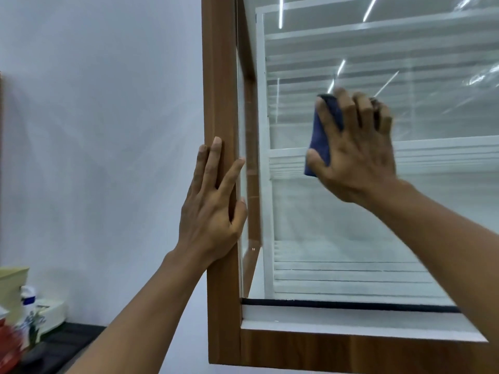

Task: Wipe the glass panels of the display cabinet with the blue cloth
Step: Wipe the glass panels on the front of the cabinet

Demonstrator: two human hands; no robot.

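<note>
Cloth: folded dark-blue soft cloth [322,136], pressed against the glass beneath the right hand [356,157]. One strip shows between thumb and forefinger; remainder hidden under the palm.
Right fingers: spread wide [344,103] over the cloth, pressing flat rather than pinching. Slightly blurred.
Left fingers: straight and close together [213,157], laid flat on the brown wood-grain upright post [218,76] of the cabinet frame. Thumb of the left hand [213,201] at the post's glass-side edge. Nothing held.
Glass panel: clear front pane [378,238], directly under the right fingers and running on below and to the right of them.
Interior: white slatted shelves [337,273] behind the pane, below the right fingers.
Cloth handling: judged light, limp and compliant. Likely to bunch or slide out unless kept folded under palm and finger pads.
Glass handling: judged rigid, smooth, slippery and breakable. Even, moderate pressure advised; no hard fingertip loads.
Steadying point: the wooden post beside the left fingers, not the pane.
Bench: dark bench [67,338], well down and left of the left fingers, carrying a white bottle [28,295] and blurred items.
</note>
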